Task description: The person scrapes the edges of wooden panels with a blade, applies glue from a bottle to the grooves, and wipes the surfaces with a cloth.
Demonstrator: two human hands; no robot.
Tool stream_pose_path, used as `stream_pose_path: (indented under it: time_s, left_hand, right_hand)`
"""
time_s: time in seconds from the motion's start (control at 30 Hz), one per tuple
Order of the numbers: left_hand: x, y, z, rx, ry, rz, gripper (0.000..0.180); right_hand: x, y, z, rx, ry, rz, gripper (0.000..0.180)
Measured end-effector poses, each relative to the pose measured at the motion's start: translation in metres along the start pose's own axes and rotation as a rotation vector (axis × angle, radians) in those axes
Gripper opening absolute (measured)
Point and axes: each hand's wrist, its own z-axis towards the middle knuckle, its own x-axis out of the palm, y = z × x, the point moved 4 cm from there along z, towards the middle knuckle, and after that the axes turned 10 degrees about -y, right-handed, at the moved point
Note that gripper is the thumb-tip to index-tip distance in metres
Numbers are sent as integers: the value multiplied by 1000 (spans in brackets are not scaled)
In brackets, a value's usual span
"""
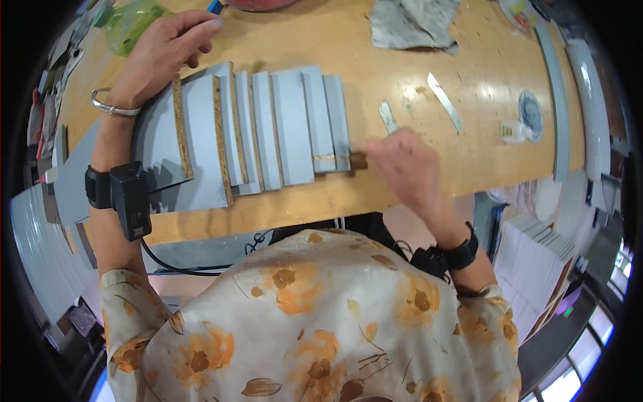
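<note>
A row of overlapping grey-blue boards (291, 127) lies along the near part of the table, some with raw brown chipboard edges. Over the far edge of the leftmost boards is my left hand (179, 41), its fingers loosely bent and apart, with nothing visible in them. My right hand (408, 164) is just right of the last narrow board (337, 120). Its fingers are curled in and slightly blurred; what they hold, if anything, is hidden. Beyond that hand, a short metal strip (387, 116) and a longer pale blade-like strip (445, 104) lie on the wood.
At the far left is a green translucent bottle (130, 27). A grey cloth (414, 25) lies at the back, near a red rounded object (261, 3). To the right are a small white bottle (514, 132), a grey-blue oval dish (530, 115) and a long grey strip (556, 100).
</note>
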Motion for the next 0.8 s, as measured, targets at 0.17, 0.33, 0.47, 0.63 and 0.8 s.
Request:
stream_pose_path:
  time_s: [0.17,0.33,0.47,0.63,0.8]
  left_hand:
    - [0,-3,4,0,97,25,33]
    - [1,-3,3,-45,68,-23,38]
    - [2,-1,2,-40,73,-37,38]
    - [4,-4,1,-2,13,-41,38]
    - [4,-8,0,27,9,-3,38]
  right_hand:
    - [-25,-10,-4,99,-52,7,33]
    - [-19,-5,-27,768,182,572,43]
    - [-5,15,-39,1004,480,885,49]
    - [1,26,-34,1057,389,1045,46]
    - [9,29,-42,1122,341,1134,43]
